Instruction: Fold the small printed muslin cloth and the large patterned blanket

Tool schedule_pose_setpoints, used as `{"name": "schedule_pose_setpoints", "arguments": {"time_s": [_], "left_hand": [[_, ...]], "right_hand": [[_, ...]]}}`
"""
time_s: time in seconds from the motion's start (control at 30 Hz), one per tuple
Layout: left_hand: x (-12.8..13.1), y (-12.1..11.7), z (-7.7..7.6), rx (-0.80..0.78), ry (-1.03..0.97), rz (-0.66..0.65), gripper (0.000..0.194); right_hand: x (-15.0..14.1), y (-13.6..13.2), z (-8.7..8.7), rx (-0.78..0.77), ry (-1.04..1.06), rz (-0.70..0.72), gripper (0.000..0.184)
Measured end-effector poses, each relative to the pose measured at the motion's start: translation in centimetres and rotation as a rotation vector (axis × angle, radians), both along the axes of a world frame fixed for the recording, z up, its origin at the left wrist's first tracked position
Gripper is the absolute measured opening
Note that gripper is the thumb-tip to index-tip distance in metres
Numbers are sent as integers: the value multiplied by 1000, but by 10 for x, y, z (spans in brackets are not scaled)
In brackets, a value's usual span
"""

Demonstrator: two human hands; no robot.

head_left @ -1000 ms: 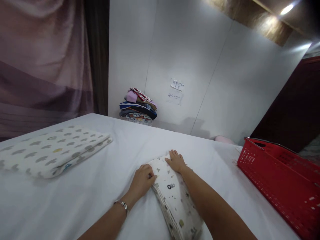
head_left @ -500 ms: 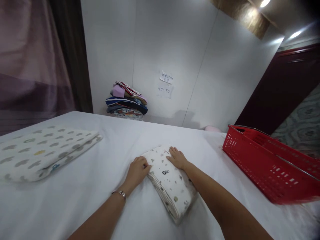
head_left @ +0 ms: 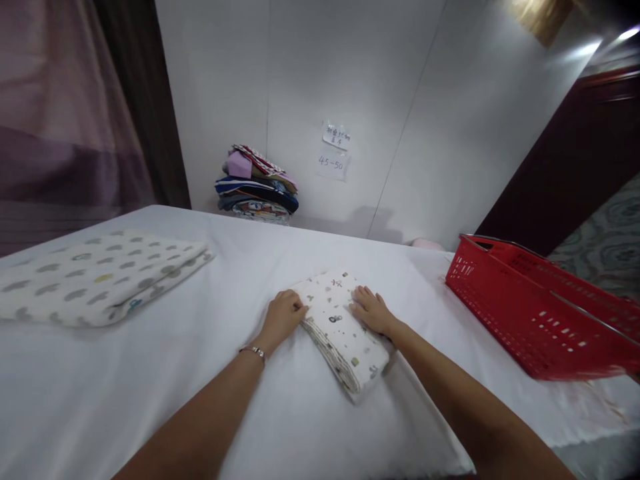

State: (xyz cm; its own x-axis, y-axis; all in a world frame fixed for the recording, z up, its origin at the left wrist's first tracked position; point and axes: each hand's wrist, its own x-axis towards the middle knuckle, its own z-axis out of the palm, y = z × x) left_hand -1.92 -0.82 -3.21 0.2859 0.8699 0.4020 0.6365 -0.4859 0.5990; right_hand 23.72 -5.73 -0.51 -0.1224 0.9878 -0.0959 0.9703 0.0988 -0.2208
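Note:
A small folded white cloth with little printed figures (head_left: 340, 323) lies on the white-covered table (head_left: 150, 387). My left hand (head_left: 283, 317) grips its left edge, fingers curled onto the fabric. My right hand (head_left: 371, 310) lies flat on the cloth's right side with the fingers stretched out. A bracelet sits on my left wrist.
A larger folded blanket with grey spots (head_left: 95, 277) lies at the left. A red plastic basket (head_left: 540, 310) stands at the right. A stack of folded clothes (head_left: 257, 187) sits against the white wall, beside paper notes (head_left: 334, 150). A curtain hangs on the left.
The view has pulled back and turned right, showing more of the table's near edge. My right hand has slid from the cloth's far end toward its right side.

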Motion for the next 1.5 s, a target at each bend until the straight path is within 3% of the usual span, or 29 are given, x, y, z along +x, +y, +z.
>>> {"name": "schedule_pose_setpoints", "arguments": {"time_s": [0.2, 0.37, 0.53, 0.63, 0.87, 1.07, 1.3, 1.5], "left_hand": [[1, -1, -2, 11, -10, 9, 15], [1, -3, -3, 12, -13, 12, 15], [0, -4, -4, 30, -38, -3, 16], [-1, -4, -6, 48, -46, -24, 18], [-2, -4, -5, 54, -47, -52, 18], [-2, -7, -4, 96, -36, -79, 13], [3, -25, 8, 171, 39, -276, 14], [6, -35, 14, 73, 85, -456, 21]], "right_hand": [[-32, -39, -6, 24, 45, 239, 64], [-44, -43, -7, 6, 116, 207, 58], [-65, -46, 1, 176, 265, 266, 41], [-78, -54, 2, 285, 317, 215, 28], [-94, -61, 1, 244, 124, 90, 20], [-100, -60, -3, 251, 63, 93, 17], [-103, -61, -8, 291, 0, 100, 14], [-103, -61, -7, 293, 59, 85, 16]]}}
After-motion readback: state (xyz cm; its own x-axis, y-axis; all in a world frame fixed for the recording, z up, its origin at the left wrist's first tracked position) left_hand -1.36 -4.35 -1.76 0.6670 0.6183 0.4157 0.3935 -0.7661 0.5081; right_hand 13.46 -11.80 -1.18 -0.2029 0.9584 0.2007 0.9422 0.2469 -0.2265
